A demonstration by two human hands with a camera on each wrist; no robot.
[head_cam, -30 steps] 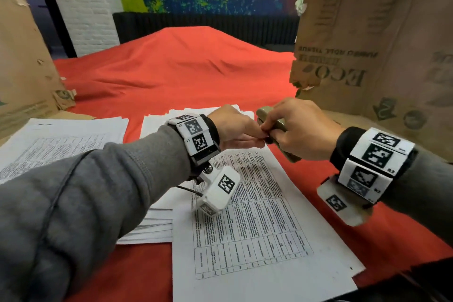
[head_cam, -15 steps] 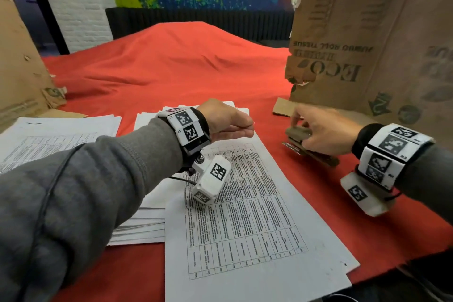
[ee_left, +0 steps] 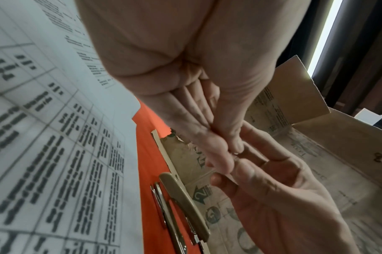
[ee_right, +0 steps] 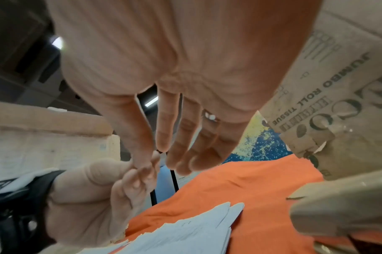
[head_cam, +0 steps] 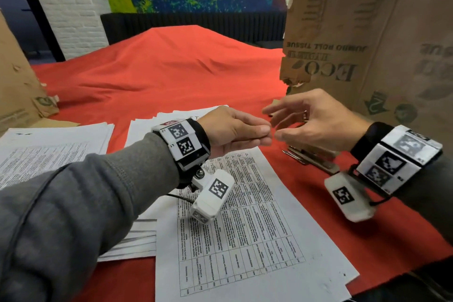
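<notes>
A beige stapler (head_cam: 311, 157) lies swung open on the red cloth (head_cam: 171, 76), under my right wrist. It shows again in the left wrist view (ee_left: 181, 206). My left hand (head_cam: 266, 133) hovers above the printed sheet's far corner, thumb pressed against curled fingers. It pinches a small metal piece (ee_left: 235, 153), too small to identify. My right hand (head_cam: 272, 123) hangs just right of it with fingers spread and relaxed, and its thumb and forefinger tips almost touch the left fingertips. It holds nothing.
A printed table sheet (head_cam: 245, 228) lies at the front edge over a paper stack (head_cam: 147, 127); another stack (head_cam: 49, 144) lies left. A tall cardboard box (head_cam: 367, 32) stands close behind my right hand. Cardboard (head_cam: 17, 95) stands at the left.
My right hand set the stapler down on the cloth, let go and rose to meet the left fingertips. My left hand has stayed pinched and barely moved.
</notes>
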